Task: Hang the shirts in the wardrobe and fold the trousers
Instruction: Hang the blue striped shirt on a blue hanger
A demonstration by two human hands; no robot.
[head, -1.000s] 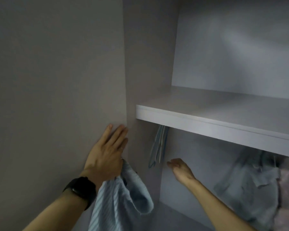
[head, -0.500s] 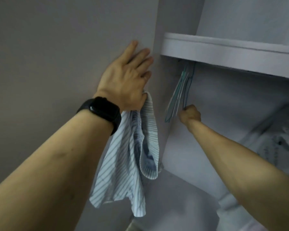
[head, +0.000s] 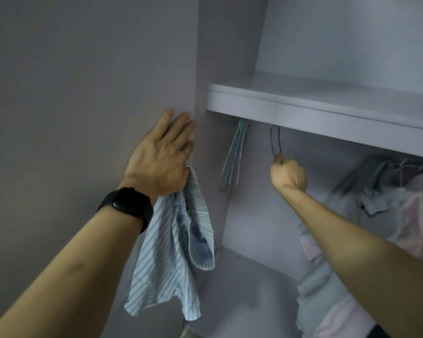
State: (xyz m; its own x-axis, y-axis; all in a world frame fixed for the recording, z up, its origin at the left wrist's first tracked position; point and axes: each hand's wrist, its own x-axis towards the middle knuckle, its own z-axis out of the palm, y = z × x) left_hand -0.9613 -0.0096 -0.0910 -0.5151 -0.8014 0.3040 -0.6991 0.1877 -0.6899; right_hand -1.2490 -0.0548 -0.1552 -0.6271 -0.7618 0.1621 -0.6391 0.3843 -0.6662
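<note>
My left hand lies flat against the wardrobe side panel, fingers straight. A blue-and-white striped shirt hangs from under its thumb side, pinched against the palm. My right hand is a fist gripping the neck of a dark wire hanger, whose hook rises toward the underside of the shelf. Several empty greenish hangers dangle left of it, close to the panel.
Hung shirts, grey and pink, fill the right of the hanging space. More pale clothing shows below my right forearm. The wardrobe floor lies below. The rail itself is hidden behind the shelf edge.
My right hand has pulled one dark hanger out of the bunch and moved it to the right. The left hand stays on the panel with the shirt; the view tilted up.
</note>
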